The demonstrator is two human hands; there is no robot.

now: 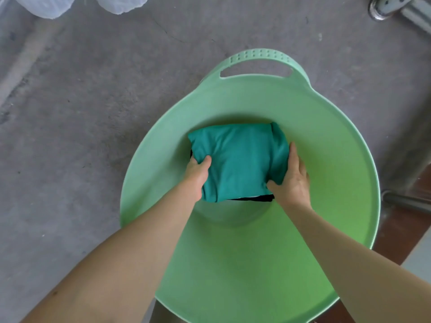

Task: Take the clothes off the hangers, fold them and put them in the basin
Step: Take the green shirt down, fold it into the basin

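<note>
A folded teal garment lies inside the light green basin, on top of a dark garment whose edge shows beneath it. My left hand grips the teal bundle's left side, thumb on top and fingers hidden below. My right hand holds its right side, thumb on the front corner and fingers along the edge. No hanger is in view.
The basin sits on a grey concrete floor, its handle at the far side. Metal legs stand at the top right, another metal bar at the right. White bags lie at the top left.
</note>
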